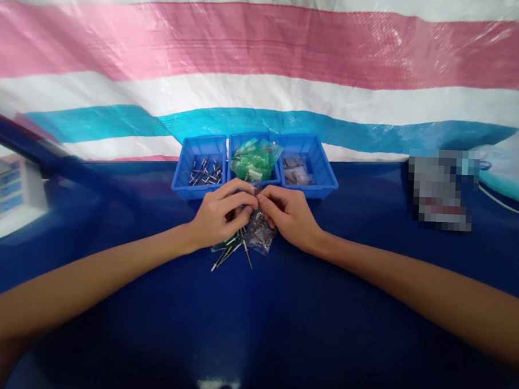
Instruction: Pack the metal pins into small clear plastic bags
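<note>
Both my hands meet at the middle of the table, just in front of the blue bins. Pinched closed, the fingers of my left hand [226, 213] are at the upper part of a clear plastic bag [262, 233] with small brownish parts inside. My right hand [290, 216] is closed at the same bag's top, its fingertips touching those of the left. Under and below my left hand lie several thin metal pins that look like blind rivets [233, 253], with a dark green piece of packaging [220, 246] among them.
Three blue bins stand in a row: the left bin [181, 171] holds loose rivets, the middle bin [238, 182] green packets [256, 157], the right bin [327, 177] clear bags of parts. A white device [16, 198] sits far left; a pixelated item [440, 194] lies at right.
</note>
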The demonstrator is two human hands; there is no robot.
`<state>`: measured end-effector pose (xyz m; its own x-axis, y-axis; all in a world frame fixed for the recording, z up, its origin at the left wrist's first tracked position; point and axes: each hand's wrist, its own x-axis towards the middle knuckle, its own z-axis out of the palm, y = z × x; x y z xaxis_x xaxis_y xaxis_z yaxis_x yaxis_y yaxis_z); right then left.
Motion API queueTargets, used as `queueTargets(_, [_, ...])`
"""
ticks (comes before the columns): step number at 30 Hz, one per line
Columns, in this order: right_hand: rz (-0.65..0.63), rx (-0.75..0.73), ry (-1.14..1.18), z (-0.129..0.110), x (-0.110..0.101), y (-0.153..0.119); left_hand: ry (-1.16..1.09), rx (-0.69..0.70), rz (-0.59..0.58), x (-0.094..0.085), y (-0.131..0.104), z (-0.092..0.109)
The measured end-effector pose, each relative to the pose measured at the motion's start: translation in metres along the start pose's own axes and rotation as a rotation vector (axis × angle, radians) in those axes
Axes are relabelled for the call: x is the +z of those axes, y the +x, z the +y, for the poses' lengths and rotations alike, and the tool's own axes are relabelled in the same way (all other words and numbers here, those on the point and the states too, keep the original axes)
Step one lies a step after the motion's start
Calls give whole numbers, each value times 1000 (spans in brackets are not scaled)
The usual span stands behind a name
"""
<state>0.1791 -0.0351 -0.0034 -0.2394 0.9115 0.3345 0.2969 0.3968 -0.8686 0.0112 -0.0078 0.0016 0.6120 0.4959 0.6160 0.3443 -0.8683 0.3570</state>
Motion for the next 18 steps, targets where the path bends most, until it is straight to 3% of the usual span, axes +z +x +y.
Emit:
queueTargets(9, [128, -16, 121, 3, 3, -5, -164, -144, 161, 4, -4, -1])
queueTargets(18, [24, -29, 202, 6, 4, -5, -331, -197, 260, 6, -6, 2])
